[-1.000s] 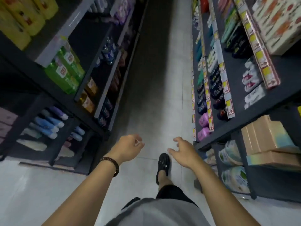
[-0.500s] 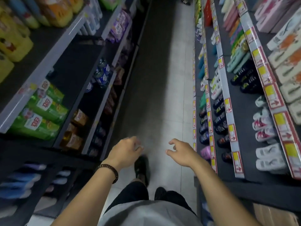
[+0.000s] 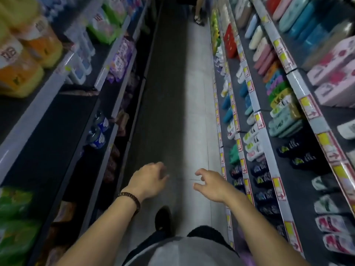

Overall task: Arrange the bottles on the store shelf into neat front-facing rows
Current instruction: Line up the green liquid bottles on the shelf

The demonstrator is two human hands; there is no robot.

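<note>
Aisle floor (image 3: 184,104) runs straight ahead of me between two dark shelving runs. Both hands are empty and held out over the floor, near each other but not touching: my left hand (image 3: 148,181), with a beaded bracelet (image 3: 132,198) at the wrist, has its fingers curled loosely inward; my right hand (image 3: 212,186) has its fingers spread and slightly bent. Neither touches a shelf. The bottles (image 3: 261,167) I am to tidy lie on the right-hand shelf (image 3: 305,191), dark ones beside my right forearm, white and green ones further along. One dark shoe (image 3: 163,217) shows below my hands.
</note>
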